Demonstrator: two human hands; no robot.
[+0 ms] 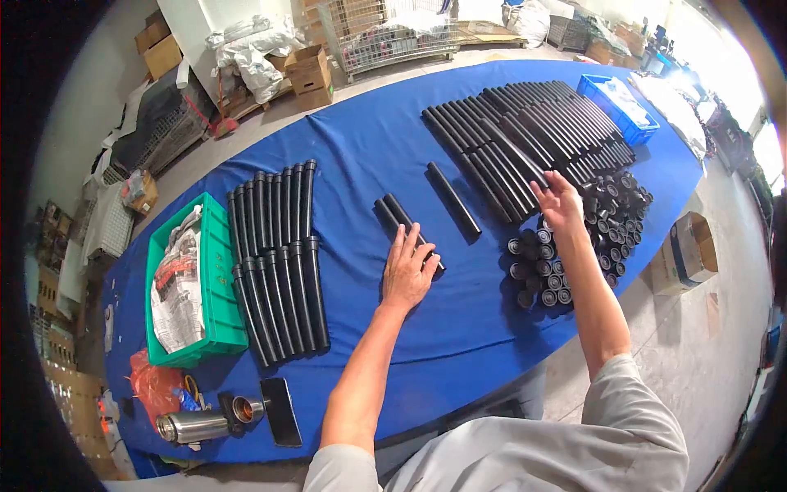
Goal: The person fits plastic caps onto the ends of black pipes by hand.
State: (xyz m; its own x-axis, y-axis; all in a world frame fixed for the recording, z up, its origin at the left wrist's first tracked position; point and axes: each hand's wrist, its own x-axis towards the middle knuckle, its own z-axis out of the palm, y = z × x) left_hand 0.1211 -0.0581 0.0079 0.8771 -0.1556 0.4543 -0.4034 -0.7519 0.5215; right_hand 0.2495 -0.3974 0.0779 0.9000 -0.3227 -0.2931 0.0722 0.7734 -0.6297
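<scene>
My left hand (407,266) lies over two black tubes (397,215) side by side on the blue cloth, its fingers spread and touching them. Between my hands a single black tube (453,199) rests slantwise on the cloth. My right hand (561,202) pinches the near end of another black tube (515,152), which slants across the large stack of black tubes (492,176). Close below that hand stand many round black end pieces (553,279) with grey centres, bunched together.
Two rows of capped black tubes (283,287) lie at left beside a green crate (217,316) holding newspaper. A phone (280,412) and a steel flask (193,427) are near the front left edge. A blue bin (646,131) stands at the far right; a cardboard box (687,252) is on the floor.
</scene>
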